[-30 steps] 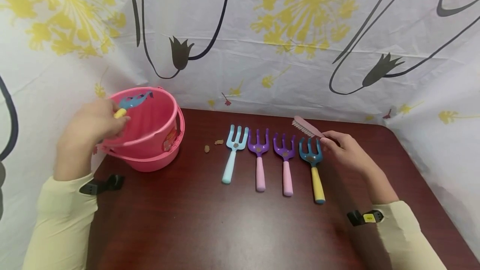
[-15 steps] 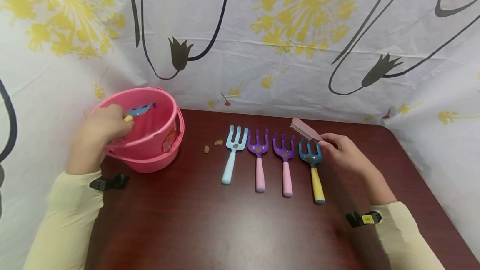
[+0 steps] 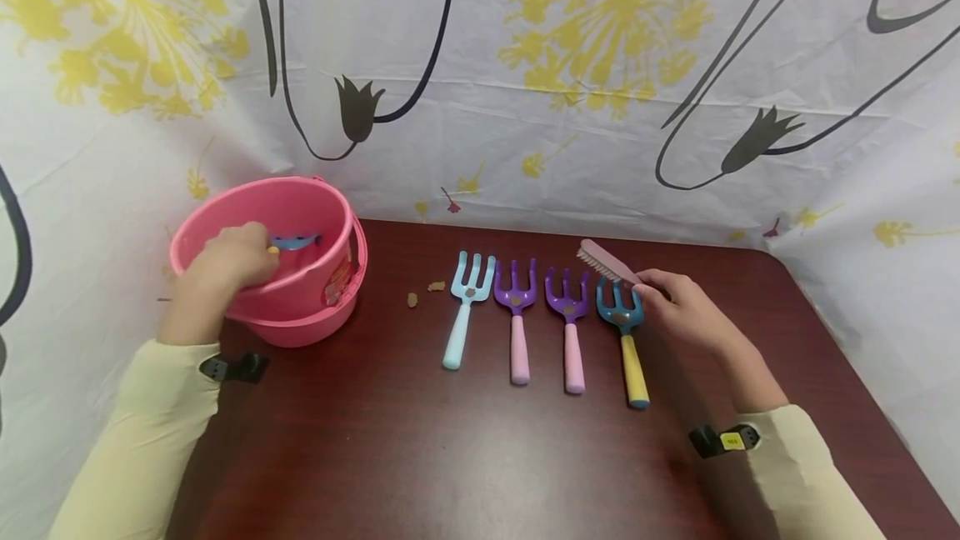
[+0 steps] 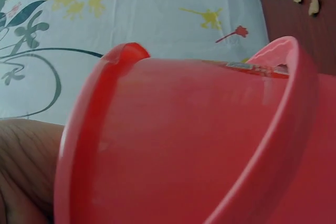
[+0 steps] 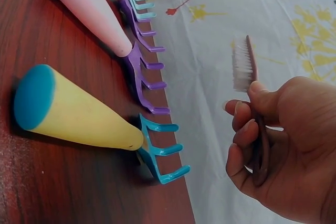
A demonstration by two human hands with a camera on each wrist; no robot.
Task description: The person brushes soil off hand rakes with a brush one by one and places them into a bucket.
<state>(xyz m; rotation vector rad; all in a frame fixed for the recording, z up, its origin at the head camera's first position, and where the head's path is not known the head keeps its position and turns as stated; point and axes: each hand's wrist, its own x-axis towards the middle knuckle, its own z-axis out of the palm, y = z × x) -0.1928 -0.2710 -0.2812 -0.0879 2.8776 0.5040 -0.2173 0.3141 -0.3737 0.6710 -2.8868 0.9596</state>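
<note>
My left hand (image 3: pixel 234 261) reaches over the rim into a pink bucket (image 3: pixel 296 294) at the table's left. It grips a small hand fork (image 3: pixel 296 242) with a blue head and a bit of yellow handle showing; the rest is hidden by the fingers. In the left wrist view the bucket's outer wall (image 4: pixel 173 135) blocks the held fork. On the right, my right hand (image 3: pixel 678 307) holds a pink brush (image 3: pixel 606 260) by its handle, white bristles facing left. The brush overlaps the tines of a blue hand fork with a yellow handle (image 3: pixel 633 369).
Left of that fork lie two purple hand forks with pink handles (image 3: pixel 519 348) and a light blue one (image 3: pixel 458 336), in a row. Brown lumps sit on their heads. Two loose brown bits (image 3: pixel 412 300) lie near the bucket. A patterned white cloth (image 3: pixel 465 107) hangs behind.
My left hand has moved right and down, lowering the blue hand fork from the bucket's mouth to inside it. My right hand and the brush have barely shifted.
</note>
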